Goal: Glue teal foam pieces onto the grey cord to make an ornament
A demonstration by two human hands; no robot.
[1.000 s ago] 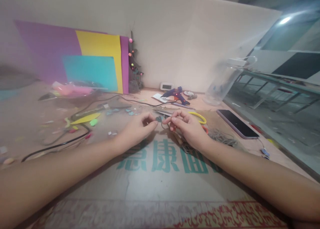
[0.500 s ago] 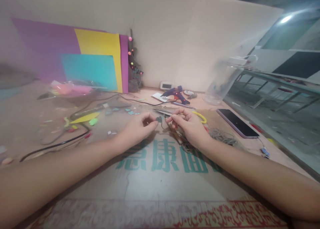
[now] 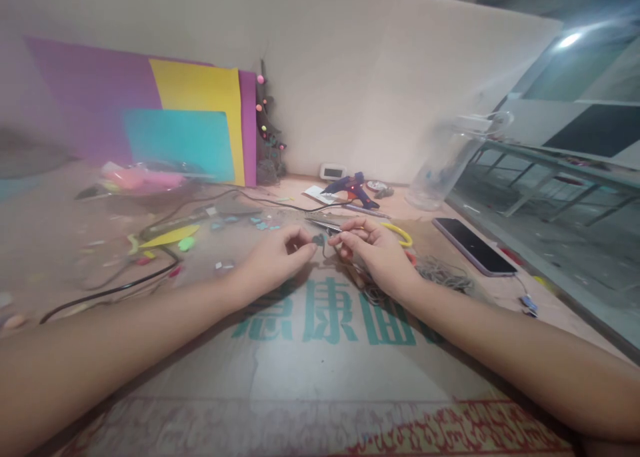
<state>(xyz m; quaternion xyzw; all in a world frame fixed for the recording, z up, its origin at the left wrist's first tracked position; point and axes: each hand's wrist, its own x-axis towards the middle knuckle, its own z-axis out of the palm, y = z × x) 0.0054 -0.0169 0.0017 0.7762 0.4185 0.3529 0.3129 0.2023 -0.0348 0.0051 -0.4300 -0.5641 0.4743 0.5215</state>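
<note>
Dark cord point(image 3: 319, 239), its end bunched in a small coil, sits above the middle of the bench point(image 3: 560, 310) between a person's two hands. Little has changed from half a second earlier: the left hand point(image 3: 277, 260) keeps its pinch, while the right hand point(image 3: 373, 247) has shifted only slightly. Left thumb and index fingers meet at the tips on the coil, a rounded gap behind them. The right fingers are curled with their tips close together; whether they grip the cord's tail cannot be told. From the coil at left, the thin tail dips toward the person, then bends right, leaving the long axis curved rather than straight. Yellow-handled scissors point(image 3: 399, 234) lie partly behind the right hand, blades pointing left. Green Chinese characters cross the cardboard sheet point(image 3: 300, 370) below; 康 reads clearly, its neighbours partly covered. Grey cord lies tangled in a heap point(image 3: 447, 274) at right, near a phone point(image 3: 474, 247).
</note>
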